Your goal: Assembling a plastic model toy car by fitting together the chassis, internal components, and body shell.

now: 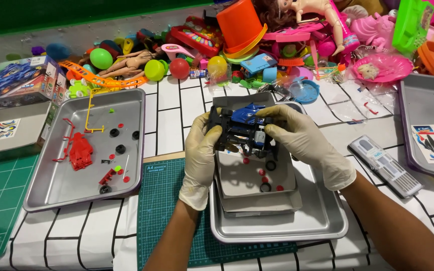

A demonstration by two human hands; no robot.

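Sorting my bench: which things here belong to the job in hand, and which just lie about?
In hand: toy car chassis, left hand, right hand, small wheels, red parts.
Lying about: orange bucket, doll, green ball.

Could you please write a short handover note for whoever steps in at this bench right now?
Left hand, gloved, grips the left end of the black and blue toy car chassis; right hand, gloved, holds its right end.
The chassis is held above the grey box lid, inside the middle metal tray.
Done: chassis partly built, blue part on.
Left: small wheels and red bits lie loose in the lid; red parts sprue and black wheels wait in the left tray.
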